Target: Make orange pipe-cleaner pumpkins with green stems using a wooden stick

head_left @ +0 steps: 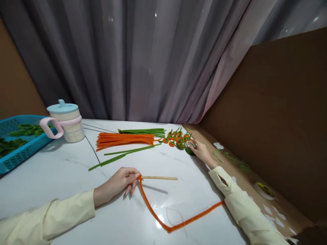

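Observation:
My left hand point(126, 178) pinches the end of a thin wooden stick point(160, 178) where an orange pipe cleaner point(155, 216) is wrapped around it. The stick points right, just above the table. From there the pipe cleaner hangs in a bent loop, its far end reaching my right sleeve. Farther back, my right hand point(200, 149) has its fingers closed on the rim of a small roll with a white core point(190, 144), which looks like tape. Green material lies beneath that roll. Beside it sit several small orange-and-green pipe cleaner pieces point(176, 137).
An orange pipe cleaner bundle point(125, 140) and a green pipe cleaner bundle point(143, 131) lie at the back. Loose green stems point(122, 156) lie nearer. At left stand a lidded cup point(73, 127) and a blue basket point(25, 149) with leaves. Another roll point(264, 190) lies right.

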Tool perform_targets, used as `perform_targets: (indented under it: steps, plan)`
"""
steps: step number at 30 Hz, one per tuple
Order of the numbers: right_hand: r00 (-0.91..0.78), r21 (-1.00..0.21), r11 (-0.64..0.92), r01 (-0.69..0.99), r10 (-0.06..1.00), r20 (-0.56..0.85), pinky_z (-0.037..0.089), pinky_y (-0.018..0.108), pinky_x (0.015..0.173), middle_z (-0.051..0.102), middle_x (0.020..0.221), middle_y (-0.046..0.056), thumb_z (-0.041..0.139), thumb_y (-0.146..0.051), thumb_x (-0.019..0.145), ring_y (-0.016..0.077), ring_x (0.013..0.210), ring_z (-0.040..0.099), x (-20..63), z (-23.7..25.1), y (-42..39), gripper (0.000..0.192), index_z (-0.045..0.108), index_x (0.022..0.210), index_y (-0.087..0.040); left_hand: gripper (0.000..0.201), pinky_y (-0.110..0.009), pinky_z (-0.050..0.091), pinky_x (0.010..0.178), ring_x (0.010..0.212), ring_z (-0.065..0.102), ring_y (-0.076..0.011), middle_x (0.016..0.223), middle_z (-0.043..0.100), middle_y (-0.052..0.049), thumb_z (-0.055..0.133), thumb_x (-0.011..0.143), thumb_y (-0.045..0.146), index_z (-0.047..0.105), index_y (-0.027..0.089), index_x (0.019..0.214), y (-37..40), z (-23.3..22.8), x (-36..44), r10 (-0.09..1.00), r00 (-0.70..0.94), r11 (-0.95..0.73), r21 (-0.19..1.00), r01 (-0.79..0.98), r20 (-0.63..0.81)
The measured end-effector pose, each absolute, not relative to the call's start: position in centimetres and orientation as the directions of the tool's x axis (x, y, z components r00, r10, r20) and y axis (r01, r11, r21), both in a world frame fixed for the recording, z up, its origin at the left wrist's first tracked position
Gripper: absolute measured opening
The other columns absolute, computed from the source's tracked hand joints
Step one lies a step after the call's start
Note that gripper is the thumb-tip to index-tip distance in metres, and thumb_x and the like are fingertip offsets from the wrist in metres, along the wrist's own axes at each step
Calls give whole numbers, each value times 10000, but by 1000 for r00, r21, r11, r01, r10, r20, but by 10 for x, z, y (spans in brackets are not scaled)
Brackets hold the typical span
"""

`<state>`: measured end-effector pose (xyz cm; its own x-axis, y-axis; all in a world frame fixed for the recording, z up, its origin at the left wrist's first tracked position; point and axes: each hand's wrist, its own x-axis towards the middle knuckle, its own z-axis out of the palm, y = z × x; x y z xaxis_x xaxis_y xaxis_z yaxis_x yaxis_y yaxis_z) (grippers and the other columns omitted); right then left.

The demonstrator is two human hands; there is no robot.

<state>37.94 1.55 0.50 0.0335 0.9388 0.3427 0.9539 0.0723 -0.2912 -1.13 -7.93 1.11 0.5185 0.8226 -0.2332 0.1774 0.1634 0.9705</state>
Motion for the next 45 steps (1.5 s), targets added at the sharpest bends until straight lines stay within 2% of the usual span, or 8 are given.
perform_targets:
  steps: [10, 16, 22, 27, 31, 34, 39, 45]
  plan:
    - [-35, -303, 152, 941, 932, 361, 446, 328, 876, 607, 1219, 100, 483, -249, 856, 249, 1075, 565, 377, -4, 6, 330, 627, 1139, -160, 294, -192, 288, 378, 340, 370, -65, 465, 546, 15, 553, 771, 423, 539, 142, 685, -79, 10, -11, 821, 526, 158, 973, 166, -223]
    - [74, -305, 114, 946, 836, 544, 422, 368, 920, 594, 1210, 152, 484, -233, 790, 275, 1091, 546, 372, 22, -3, 356, 612, 1098, -110, 294, -190, 290, 410, 366, 362, -53, 502, 527, 23, 574, 776, 408, 540, 131, 685, -77, 10, -12, 857, 469, 191, 977, 95, -213]
    - [116, -457, 297, 839, 721, 683, 441, 260, 555, 662, 696, 49, 466, -276, 810, 161, 558, 566, 299, 85, -57, 190, 622, 839, -173, 118, -166, 278, 433, 463, 380, -58, 578, 515, 0, 585, 712, 211, 571, 107, 659, -64, 8, -17, 881, 365, 351, 934, -73, -302]
    - [-506, -365, 533, 763, 845, 175, 412, 241, 576, 659, 676, 37, 461, -201, 808, 148, 563, 584, 208, 98, -107, 193, 641, 868, -166, 47, -174, 345, 496, 542, 425, -82, 611, 495, -2, 553, 685, 152, 573, 123, 654, -56, 20, -23, 916, 288, 333, 929, -161, -279]
    - [-627, -639, 456, 620, 778, -53, 450, 262, 660, 674, 874, 72, 474, -338, 890, 175, 728, 616, 161, 79, -95, 222, 571, 994, -166, 88, -174, 331, 478, 524, 416, -78, 596, 503, -2, 559, 689, 164, 540, 130, 611, -58, 38, -26, 939, 282, 256, 948, -188, -198]
    - [-669, -904, 115, 412, 712, -215, 480, 261, 629, 654, 749, 46, 502, -369, 887, 149, 647, 611, 145, 64, -70, 218, 505, 927, -154, 81, -174, 297, 438, 468, 370, -65, 583, 520, 0, 566, 706, 181, 561, 121, 652, -57, 48, -30, 953, 270, 192, 963, -190, -137]
    - [-735, -933, -207, 293, 576, -358, 469, 243, 487, 630, 626, 17, 578, -548, 809, 118, 452, 565, 157, 62, -57, 420, 491, 904, -148, 102, -153, 361, 490, 561, 453, -78, 604, 503, 3, 559, 693, 106, 539, 124, 595, -41, 55, -42, 980, 163, 160, 941, -299, -115]
    - [-702, -910, -138, 391, 594, -392, 455, 210, 529, 640, 666, 20, 599, -557, 794, 96, 513, 570, 205, 64, -67, 436, 562, 879, -132, 127, -159, 390, 514, 572, 463, -83, 608, 496, -1, 557, 736, 123, 562, 116, 609, -24, 46, -48, 980, 127, 185, 930, -317, -151]
